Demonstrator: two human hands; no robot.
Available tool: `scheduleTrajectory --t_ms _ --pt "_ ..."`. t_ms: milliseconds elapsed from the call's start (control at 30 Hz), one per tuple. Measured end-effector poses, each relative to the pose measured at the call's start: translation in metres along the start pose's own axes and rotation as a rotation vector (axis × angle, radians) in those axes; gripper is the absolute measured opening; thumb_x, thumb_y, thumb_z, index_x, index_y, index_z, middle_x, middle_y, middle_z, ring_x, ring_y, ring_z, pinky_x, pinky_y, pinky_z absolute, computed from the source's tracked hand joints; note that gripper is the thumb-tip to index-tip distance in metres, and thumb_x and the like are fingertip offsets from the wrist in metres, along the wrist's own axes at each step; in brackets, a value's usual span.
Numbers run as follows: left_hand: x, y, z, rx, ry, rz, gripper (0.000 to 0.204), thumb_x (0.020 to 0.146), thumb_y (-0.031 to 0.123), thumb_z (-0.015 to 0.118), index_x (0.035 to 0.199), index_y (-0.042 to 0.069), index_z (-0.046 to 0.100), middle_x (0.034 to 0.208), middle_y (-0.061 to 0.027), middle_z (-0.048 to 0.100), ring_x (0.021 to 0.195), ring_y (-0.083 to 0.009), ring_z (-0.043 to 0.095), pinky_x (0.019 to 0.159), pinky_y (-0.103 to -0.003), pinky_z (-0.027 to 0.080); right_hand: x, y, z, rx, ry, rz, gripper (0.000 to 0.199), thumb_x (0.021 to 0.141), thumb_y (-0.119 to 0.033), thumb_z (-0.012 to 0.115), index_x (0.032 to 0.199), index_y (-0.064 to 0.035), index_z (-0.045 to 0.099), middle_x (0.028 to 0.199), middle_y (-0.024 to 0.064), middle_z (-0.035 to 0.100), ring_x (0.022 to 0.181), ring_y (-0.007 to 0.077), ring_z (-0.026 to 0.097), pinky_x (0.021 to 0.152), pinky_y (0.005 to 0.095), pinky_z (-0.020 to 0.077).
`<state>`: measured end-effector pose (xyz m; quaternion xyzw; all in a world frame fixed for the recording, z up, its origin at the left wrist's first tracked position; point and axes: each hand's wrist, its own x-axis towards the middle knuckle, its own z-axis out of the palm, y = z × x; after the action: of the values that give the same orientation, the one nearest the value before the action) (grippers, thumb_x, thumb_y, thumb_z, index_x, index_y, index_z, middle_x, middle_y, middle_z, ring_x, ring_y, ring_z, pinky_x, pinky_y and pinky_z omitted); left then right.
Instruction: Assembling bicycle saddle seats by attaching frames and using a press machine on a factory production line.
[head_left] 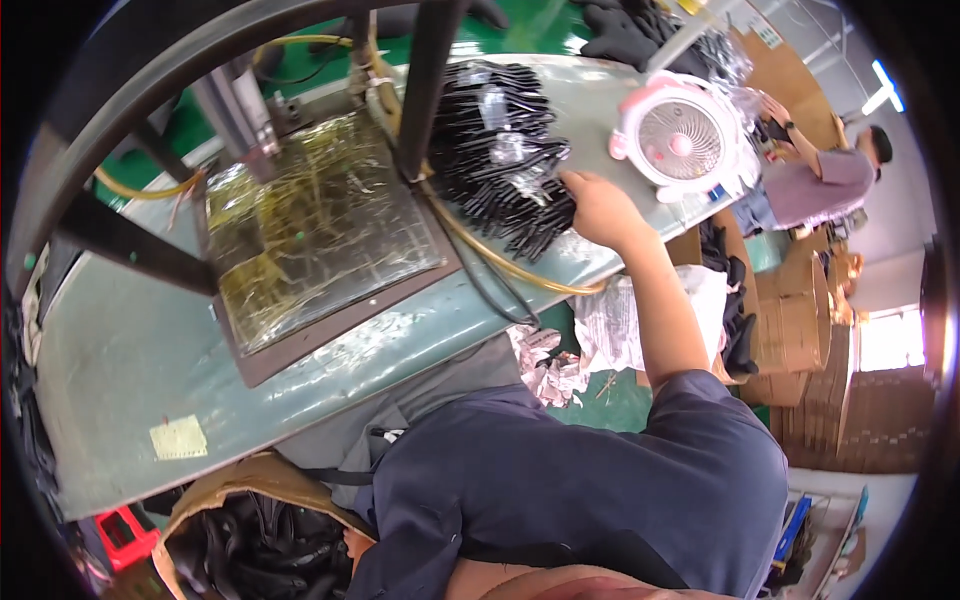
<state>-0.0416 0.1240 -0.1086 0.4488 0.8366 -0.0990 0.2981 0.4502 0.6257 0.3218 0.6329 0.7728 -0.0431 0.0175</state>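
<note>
Head view: pile of black bagged items [500, 150] lies directly ahead of my right hand [597, 205], up the table and to its left, strands fanning toward my fingers. My right hand touches the pile's near edge, fingers curled; grip unclear. My left hand is out of view.

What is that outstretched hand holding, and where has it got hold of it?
The right hand reaches into the pile of black items in clear wrappers, at its near right edge. Whether the fingers actually grip one cannot be told. The left hand is not visible.
</note>
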Motion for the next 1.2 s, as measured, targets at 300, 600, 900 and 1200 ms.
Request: scheduleTrajectory --t_ms 300,600,900,1200 --pt "-0.133 -0.097 -0.002 0.399 0.028 -0.191 0.054 0.09 0.031 0.073 0.132 0.002 0.055 0.135 -0.0217 0.062 0.121 -0.0455 0.062 0.097 -0.056 0.053 -0.001 0.021 -0.001 -0.124 0.11 -0.196 0.066 0.08 0.011 0.058 0.144 -0.0044 0.062 0.143 0.0188 0.064 0.128 0.0398 0.064 0.106 0.0472 0.0536" --pt "-0.104 -0.102 -0.022 0.218 0.102 -0.369 0.065 0.084 0.041 0.081 0.125 0.0 0.051 0.131 -0.0174 0.055 0.126 -0.041 0.057 0.099 -0.052 0.058 -0.01 0.026 0.007 -0.359 0.159 -0.193 0.052 0.084 0.008 0.061 0.134 -0.009 0.066 0.113 0.0099 0.068 0.114 0.0329 0.068 0.09 0.0463 0.0563" --pt "-0.087 -0.118 -0.039 0.408 -0.089 -0.244 0.031 0.098 0.029 0.065 0.119 0.006 0.064 0.124 -0.0158 0.069 0.116 -0.0391 0.068 0.094 -0.049 0.06 -0.027 0.004 -0.015 -0.265 0.259 -0.351 0.064 0.073 0.005 0.063 0.135 -0.0112 0.064 0.112 0.0118 0.066 0.104 0.0384 0.066 0.092 0.0525 0.0518" --pt "-0.146 -0.111 -0.089 0.337 -0.276 -0.271 0.081 0.092 0.062 0.073 0.146 0.003 0.059 0.148 -0.018 0.063 0.143 -0.034 0.056 0.125 -0.054 0.034 -0.041 -0.011 -0.004 0.101 0.119 -0.299 0.065 0.074 0.007 0.061 0.138 -0.0051 0.065 0.121 0.0185 0.067 0.112 0.0379 0.067 0.097 0.0422 0.0544"
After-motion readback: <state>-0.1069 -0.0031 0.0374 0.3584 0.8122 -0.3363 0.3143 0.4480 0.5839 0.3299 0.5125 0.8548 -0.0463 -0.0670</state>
